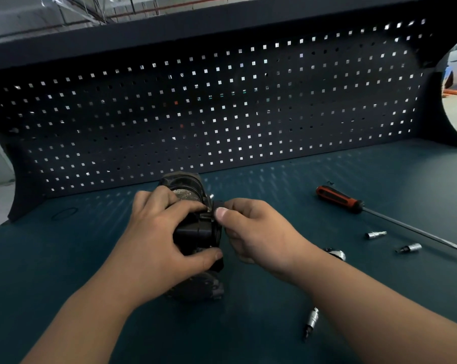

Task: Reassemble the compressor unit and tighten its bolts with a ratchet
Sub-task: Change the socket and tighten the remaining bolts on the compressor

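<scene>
The dark, grimy compressor unit (188, 190) lies on the blue-green bench near the middle, its length running away from me. My left hand (159, 237) wraps over its middle section and grips the black housing, thumb at the lower edge. My right hand (251, 229) is at the unit's right side, thumb and fingers pinching a small dark part (218, 204) against the housing's upper right edge. The ratchet head (336, 254) shows just past my right wrist; its handle is hidden under my forearm.
A screwdriver with a red and black handle (339, 198) lies at the right, shaft pointing right. Two sockets (375, 234) (408, 248) sit beside it; a bit socket (312, 320) lies near my right forearm. A black O-ring (63, 214) rests at the left. The pegboard wall (222, 114) stands behind.
</scene>
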The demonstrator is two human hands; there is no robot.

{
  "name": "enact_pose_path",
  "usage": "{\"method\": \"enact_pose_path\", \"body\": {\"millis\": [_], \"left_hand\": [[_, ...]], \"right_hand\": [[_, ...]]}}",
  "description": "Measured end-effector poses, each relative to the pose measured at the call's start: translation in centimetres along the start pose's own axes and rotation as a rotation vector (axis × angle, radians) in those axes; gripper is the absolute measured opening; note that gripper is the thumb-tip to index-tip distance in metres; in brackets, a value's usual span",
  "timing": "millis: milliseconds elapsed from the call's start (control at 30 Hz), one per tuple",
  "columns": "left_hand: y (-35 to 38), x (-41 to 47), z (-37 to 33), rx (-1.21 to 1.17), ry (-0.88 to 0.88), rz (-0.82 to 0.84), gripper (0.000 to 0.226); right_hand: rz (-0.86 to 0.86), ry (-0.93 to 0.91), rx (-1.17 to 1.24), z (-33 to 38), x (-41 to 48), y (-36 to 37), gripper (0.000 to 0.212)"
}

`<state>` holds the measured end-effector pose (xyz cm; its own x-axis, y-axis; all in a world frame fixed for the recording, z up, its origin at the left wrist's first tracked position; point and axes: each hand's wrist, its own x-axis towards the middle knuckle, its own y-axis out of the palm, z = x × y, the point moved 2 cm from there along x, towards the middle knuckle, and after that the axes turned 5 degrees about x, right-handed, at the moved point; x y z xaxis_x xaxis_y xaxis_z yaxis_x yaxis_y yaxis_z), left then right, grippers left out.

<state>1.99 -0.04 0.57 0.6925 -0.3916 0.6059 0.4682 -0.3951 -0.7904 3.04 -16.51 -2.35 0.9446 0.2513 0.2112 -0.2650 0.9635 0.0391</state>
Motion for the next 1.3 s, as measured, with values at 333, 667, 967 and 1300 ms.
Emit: {"method": "enact_pose_path", "body": {"millis": [333, 667, 967, 1300], "left_hand": [[0.1, 0.1, 0.2, 0.001, 0.003, 0.06, 0.068], [0.0, 0.1, 0.1, 0.009, -0.009, 0.072, 0.07], [0.4, 0.2, -0.3, 0.106, -0.074, -0.048, 0.072], [0.8, 0.3, -1.8, 0.288, -0.186, -0.141, 0.063]], "right_hand": [[-0.127, 0.239, 0.282, 0.0, 0.2, -0.7, 0.049], [0.015, 0.505, 0.33, -1.2, 0.7, 0.8, 0.035], [0.045, 0.307, 0.349, -1.8, 0.5, 0.5, 0.032], [0.043, 0.471, 0.433, -1.6, 0.2, 1.2, 0.041]]}}
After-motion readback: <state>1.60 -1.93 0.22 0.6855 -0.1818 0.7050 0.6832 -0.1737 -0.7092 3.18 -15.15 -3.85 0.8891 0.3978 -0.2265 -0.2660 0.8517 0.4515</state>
